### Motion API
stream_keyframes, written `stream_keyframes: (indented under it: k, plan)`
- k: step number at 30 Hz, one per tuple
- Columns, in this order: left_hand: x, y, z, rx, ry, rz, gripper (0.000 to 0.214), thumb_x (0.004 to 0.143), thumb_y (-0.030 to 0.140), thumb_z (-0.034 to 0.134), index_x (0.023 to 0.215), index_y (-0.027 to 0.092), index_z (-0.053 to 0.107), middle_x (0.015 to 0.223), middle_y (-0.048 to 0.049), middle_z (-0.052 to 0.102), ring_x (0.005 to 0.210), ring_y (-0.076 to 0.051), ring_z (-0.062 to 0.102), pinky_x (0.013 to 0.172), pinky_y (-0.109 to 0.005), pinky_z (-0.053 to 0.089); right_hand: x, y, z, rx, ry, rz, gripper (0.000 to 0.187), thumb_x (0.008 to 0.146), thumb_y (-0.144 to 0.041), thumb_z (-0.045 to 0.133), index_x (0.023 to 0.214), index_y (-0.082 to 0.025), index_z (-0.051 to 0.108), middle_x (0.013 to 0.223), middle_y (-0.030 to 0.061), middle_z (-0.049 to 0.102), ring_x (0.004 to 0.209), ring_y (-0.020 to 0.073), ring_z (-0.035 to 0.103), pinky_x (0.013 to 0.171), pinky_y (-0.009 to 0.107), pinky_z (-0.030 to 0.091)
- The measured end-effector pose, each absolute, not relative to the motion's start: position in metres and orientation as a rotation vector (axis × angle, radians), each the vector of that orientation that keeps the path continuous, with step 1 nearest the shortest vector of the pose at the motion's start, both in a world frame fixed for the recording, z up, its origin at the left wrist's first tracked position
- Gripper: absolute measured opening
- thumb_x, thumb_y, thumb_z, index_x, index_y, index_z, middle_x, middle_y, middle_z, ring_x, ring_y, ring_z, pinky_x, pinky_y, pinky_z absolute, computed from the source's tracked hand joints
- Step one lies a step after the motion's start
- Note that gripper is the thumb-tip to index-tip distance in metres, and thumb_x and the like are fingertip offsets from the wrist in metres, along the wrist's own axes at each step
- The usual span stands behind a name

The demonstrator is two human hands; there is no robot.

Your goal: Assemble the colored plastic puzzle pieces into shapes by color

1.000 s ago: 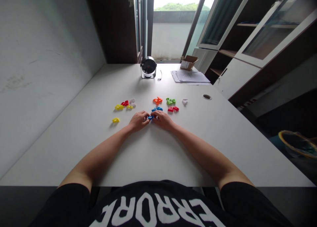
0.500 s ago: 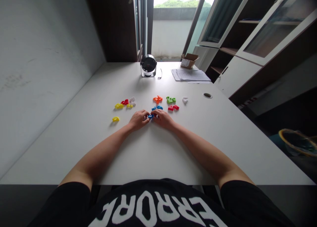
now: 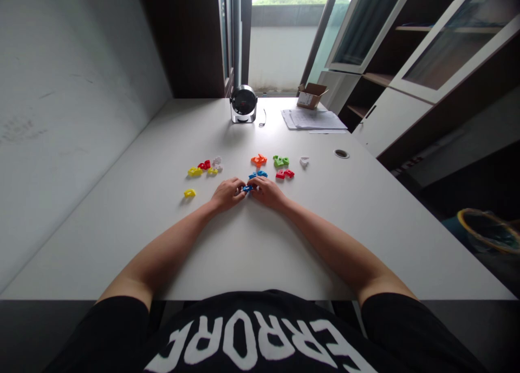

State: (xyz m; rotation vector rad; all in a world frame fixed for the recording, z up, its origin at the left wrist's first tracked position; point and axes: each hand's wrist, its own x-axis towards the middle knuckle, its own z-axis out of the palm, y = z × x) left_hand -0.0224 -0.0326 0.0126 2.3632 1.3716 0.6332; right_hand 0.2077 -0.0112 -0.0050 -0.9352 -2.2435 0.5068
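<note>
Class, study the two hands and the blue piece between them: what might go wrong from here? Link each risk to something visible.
1. The small blue plastic piece is between the left hand and the right hand; being so small, it could slip out.
2. The other blue pieces lie just beyond the right hand, which might nudge them.
3. The lone yellow piece lies left of the left hand; an outward sweep could knock it.

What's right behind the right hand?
Behind the right hand: small blue plastic pieces, then small orange plastic pieces farther back. Whatever the hand covers can't be seen.
</note>
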Motion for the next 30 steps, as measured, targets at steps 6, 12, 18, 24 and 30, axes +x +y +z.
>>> stream_keyframes:
  k: [6, 12, 18, 24, 30]
  plan:
    - [-0.0223, -0.0339, 0.0144, 2.358, 1.379, 0.632, 0.021, 0.096, 0.033, 0.064, 0.11, 0.023, 0.075, 0.104, -0.0053, 0.072, 0.085, -0.019, 0.065, 0.082, -0.034, 0.051, 0.2078, -0.0111, -0.0064, -0.922, -2.242, 0.498, 0.019, 0.093, -0.017, 0.064, 0.109, -0.023, 0.072, 0.096, 0.0054, 0.071, 0.09, 0.0219, 0.061, 0.081, 0.032, 0.047]
    - [-0.0221, -0.0342, 0.0145, 2.362, 1.384, 0.627, 0.021, 0.096, 0.033, 0.063, 0.11, 0.022, 0.075, 0.104, -0.005, 0.071, 0.082, -0.018, 0.063, 0.081, -0.033, 0.051, 0.2077, -0.0105, -0.0073, -0.924, -2.24, 0.505, 0.019, 0.093, -0.018, 0.063, 0.11, -0.023, 0.072, 0.097, 0.0055, 0.071, 0.091, 0.0219, 0.061, 0.081, 0.032, 0.047]
    - [-0.0217, -0.0345, 0.0147, 2.362, 1.382, 0.628, 0.02, 0.096, 0.032, 0.063, 0.109, 0.022, 0.075, 0.103, -0.0047, 0.071, 0.081, -0.018, 0.062, 0.082, -0.034, 0.05, 0.2072, -0.0112, -0.0056, -0.95, -2.243, 0.518, 0.019, 0.092, -0.016, 0.064, 0.108, -0.022, 0.073, 0.095, 0.0055, 0.071, 0.09, 0.0217, 0.06, 0.081, 0.031, 0.046]
    - [-0.0217, -0.0335, 0.0136, 2.369, 1.387, 0.627, 0.02, 0.096, 0.032, 0.063, 0.109, 0.023, 0.075, 0.102, -0.0046, 0.071, 0.082, -0.018, 0.063, 0.083, -0.034, 0.051, 0.2071, -0.0119, -0.0042, -0.966, -2.241, 0.521, 0.021, 0.091, -0.015, 0.065, 0.109, -0.022, 0.073, 0.096, 0.005, 0.07, 0.088, 0.0206, 0.059, 0.08, 0.03, 0.046]
    - [-0.0216, -0.0332, 0.0129, 2.37, 1.381, 0.632, 0.02, 0.096, 0.032, 0.063, 0.108, 0.022, 0.075, 0.102, -0.0045, 0.071, 0.081, -0.018, 0.063, 0.081, -0.034, 0.049, 0.2074, -0.0125, -0.0035, -0.957, -2.245, 0.527, 0.02, 0.092, -0.015, 0.065, 0.109, -0.022, 0.073, 0.095, 0.0049, 0.069, 0.086, 0.0202, 0.058, 0.079, 0.03, 0.045]
